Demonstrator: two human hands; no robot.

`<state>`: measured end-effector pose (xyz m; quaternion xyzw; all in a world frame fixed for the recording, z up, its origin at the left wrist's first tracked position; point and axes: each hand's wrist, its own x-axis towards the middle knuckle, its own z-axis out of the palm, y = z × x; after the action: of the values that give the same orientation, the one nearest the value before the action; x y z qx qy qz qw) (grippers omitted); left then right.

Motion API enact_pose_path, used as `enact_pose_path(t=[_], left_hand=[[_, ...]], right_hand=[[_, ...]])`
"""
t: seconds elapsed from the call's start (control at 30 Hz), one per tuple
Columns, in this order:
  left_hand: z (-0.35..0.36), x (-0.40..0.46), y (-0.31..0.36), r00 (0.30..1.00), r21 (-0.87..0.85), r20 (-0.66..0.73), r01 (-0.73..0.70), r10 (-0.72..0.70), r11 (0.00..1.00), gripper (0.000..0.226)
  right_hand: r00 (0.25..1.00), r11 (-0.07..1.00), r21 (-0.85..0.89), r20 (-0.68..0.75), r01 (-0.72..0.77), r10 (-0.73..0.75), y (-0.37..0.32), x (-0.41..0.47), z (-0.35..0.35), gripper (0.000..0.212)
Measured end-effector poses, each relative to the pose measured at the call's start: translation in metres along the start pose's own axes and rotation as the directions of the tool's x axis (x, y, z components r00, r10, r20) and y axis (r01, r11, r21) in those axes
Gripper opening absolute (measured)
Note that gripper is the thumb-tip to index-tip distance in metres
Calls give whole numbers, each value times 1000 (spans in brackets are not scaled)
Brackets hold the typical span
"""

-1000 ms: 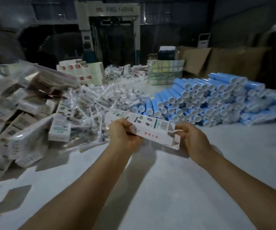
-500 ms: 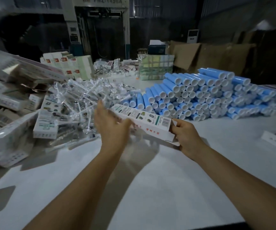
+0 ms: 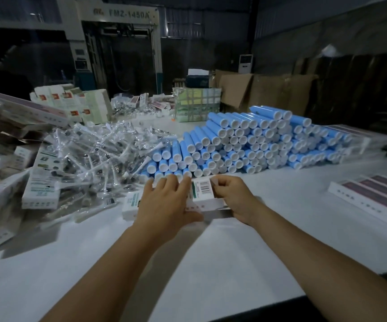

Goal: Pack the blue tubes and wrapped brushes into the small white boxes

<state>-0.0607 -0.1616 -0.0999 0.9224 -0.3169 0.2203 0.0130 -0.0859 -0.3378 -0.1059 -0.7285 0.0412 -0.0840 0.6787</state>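
**Box in hand at the table, most stock still waiting**

Head view: The left hand (image 3: 164,201) is lying flat over one small white box (image 3: 201,194), fingers straight and spread, pressing it toward the table (image 3: 211,263). The right hand (image 3: 232,196) is pinching the box's right end, fingers curled at the flap by the barcode. Whether that end is open or closed, cannot tell; whether anything is inside, cannot tell.

The box is sitting just in front of the blue tubes (image 3: 246,140), which are lying stacked in a large pile with white caps facing the camera. The wrapped brushes (image 3: 99,154) are heaped just left of the tubes, touching them at the near edge. More white boxes (image 3: 41,189) are leaning and lying in a loose mound at far left, beside and partly on the brushes. Flat packs (image 3: 369,196) are resting at the right edge.

Judgement: the job is looking far from finished. Both supply piles are sitting large. Which boxes in the left mound are already filled is not showing.
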Motion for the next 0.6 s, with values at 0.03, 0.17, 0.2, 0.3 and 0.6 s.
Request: enact_pose_path(t=[0.03, 0.17, 0.2, 0.3, 0.6], left_hand=[[0, 0, 2, 1000, -19, -3, -4, 4, 1000, 89], [2, 0, 6, 1000, -21, 3, -11, 11, 1000, 78], [4, 0, 7, 1000, -12, 8, -12, 12, 1000, 77], [7, 1, 14, 1000, 19, 5, -17, 17, 1000, 84], [17, 13, 24, 997, 61, 44, -69, 67, 996, 86]], right_hand=[[1000, 1000, -25, 4, 2, -2, -2, 0, -1, 19], [981, 953, -290, -138, 88, -132, -27, 14, -23, 13], [950, 916, -382, -224, 119, -217, -38, 23, -34, 11], [784, 677, -725, -344, 129, -518, -74, 60, -72, 15], [882, -100, -902, -380, -420, -278, -135, 155, -120, 36]])
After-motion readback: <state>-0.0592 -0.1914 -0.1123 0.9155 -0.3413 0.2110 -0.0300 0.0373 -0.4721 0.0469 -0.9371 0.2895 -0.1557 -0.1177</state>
